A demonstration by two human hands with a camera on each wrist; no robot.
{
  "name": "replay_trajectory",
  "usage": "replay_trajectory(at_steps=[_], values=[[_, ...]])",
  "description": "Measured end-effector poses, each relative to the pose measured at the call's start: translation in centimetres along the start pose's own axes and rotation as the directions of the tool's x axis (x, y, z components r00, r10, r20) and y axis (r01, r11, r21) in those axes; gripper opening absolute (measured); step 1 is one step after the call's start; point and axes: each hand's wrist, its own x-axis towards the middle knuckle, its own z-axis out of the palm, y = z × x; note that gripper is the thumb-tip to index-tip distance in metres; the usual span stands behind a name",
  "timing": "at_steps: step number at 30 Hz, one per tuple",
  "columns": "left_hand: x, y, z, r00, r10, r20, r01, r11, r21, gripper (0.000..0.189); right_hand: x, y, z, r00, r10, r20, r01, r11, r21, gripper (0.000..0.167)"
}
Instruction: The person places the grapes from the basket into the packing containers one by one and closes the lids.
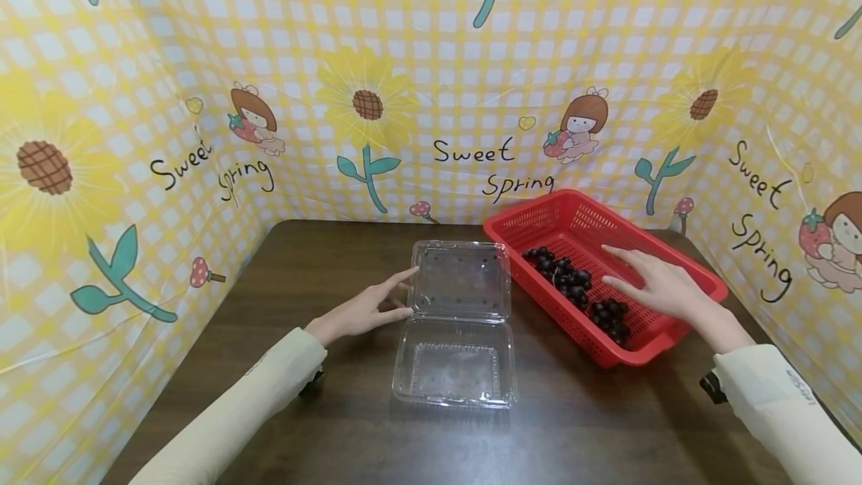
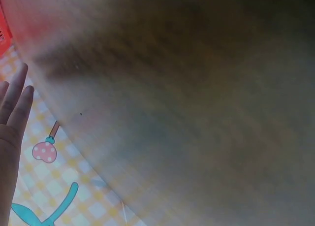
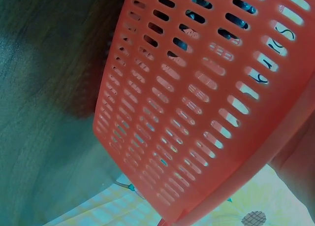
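Observation:
An unfolded clear plastic clamshell box (image 1: 458,376) lies mid-table, its lid (image 1: 461,275) laid back toward the wall. My left hand (image 1: 367,310) is at the lid's left side, fingers extended and fingertips right at its edge; the left wrist view catches only some fingers (image 2: 17,108). Over the red plastic basket (image 1: 539,298) hovers my right hand (image 1: 656,284), fingers spread and nothing held. Bunches of dark grapes (image 1: 572,283) lie along the basket's left side, with another cluster (image 1: 609,316) nearer its front. In the right wrist view, the slotted basket wall (image 3: 162,98) hides most of that hand.
A dark wooden table (image 1: 323,425) carries the box and basket. Yellow checked cloth (image 1: 417,36) with sunflower prints hangs behind it and on both sides. The basket stands at the right, close to the back cloth, its rim near the lid's right edge.

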Motion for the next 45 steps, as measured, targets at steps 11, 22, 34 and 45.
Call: replay_trajectory(at_steps=[11,22,34,45], values=[[-0.3,0.3,0.2,0.999,-0.009,-0.031,0.008,1.000,-0.013,0.073,-0.5,0.0,0.1,1.000,-0.012,0.007,0.012,1.000,0.025,0.065],[-0.5,1.2,0.6,0.998,-0.030,-0.048,0.026,0.995,-0.093,0.075,-0.9,0.3,0.7,1.000,-0.026,-0.015,0.026,1.000,0.013,0.065],[-0.4,1.7,1.2,0.995,-0.073,-0.062,0.058,0.975,-0.214,0.076,-1.2,0.4,0.8,0.999,0.014,-0.037,-0.013,0.999,0.044,0.064],[-0.5,1.8,1.6,0.992,-0.108,-0.063,0.089,0.965,-0.245,0.077,-1.5,0.2,1.0,0.999,0.028,-0.022,-0.027,0.998,0.054,0.063]])
